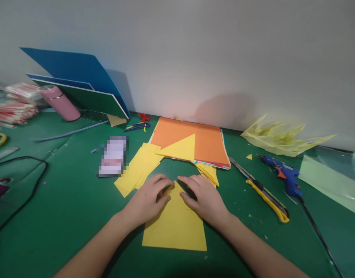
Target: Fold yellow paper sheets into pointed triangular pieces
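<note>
Yellow sheet (176,233) flat on the green table (79,239), right in front of the person; broad edge near, point far. That's my landmark; left/right are the person's. Left hand (148,199) over its left slanting edge: fingers bent, thumb apart from them, gap showing. Right hand (206,199) mirrors it on the right edge, thumb and forefinger spread too. Neither visibly pinches the sheet; pressure I can't tell from here.

Just beyond the sheet, to the left: loose yellow strips (138,168), overlapping. Just beyond, to the right: small yellow pile (209,173), partly under other paper. Right of the sheet: yellow-handled cutter (266,195), blade out, pointing away. Left of the sheet, a bit farther: phone-like item (112,156), pixelated. Well left: black cable (40,183).

Straight beyond the sheet: orange-topped paper stack (208,141), yellow triangle (185,148) lying across its near edge. Beyond and right: blue glue gun (286,173); farther, pale yellow spiky paper piece (281,139). Far left of the sheet: pink bottle (61,104), tilted, and blue board (76,63) leaning on the wall (195,58).
</note>
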Demonstrator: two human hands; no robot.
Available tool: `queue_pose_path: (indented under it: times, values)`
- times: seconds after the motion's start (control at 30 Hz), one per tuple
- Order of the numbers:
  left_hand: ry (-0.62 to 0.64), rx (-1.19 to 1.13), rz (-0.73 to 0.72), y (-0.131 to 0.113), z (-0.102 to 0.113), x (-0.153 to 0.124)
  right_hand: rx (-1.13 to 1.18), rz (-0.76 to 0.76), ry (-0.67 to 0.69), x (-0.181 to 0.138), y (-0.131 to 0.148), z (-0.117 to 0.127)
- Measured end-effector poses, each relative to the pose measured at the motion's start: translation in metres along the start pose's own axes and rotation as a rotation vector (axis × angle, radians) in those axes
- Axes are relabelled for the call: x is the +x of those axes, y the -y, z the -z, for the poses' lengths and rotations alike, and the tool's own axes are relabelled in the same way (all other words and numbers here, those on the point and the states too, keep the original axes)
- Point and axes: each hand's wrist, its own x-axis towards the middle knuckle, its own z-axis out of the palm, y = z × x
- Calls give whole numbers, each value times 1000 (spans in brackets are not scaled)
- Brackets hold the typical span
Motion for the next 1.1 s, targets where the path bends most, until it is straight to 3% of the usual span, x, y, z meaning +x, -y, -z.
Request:
queue_pose_path:
  times: [0.13,0.27,0.5,0.67,0.87,1.1]
  values:
    - [18,-16,62,0,3,0,-8,3,-23,-6,9,-1]
    - [57,51,11,-3,7,1,-52,14,-2,-10,16,-2]
    - [12,107,-76,3,4,0,-129,58,-10,-8,23,2]
    - [24,185,-71,4,6,0,-179,73,12,-11,32,0]
    - [-27,228,-33,7,6,-2,-150,89,90,-16,42,-11]
    - [-67,136,-166,7,10,0,-8,91,247,-10,42,0]
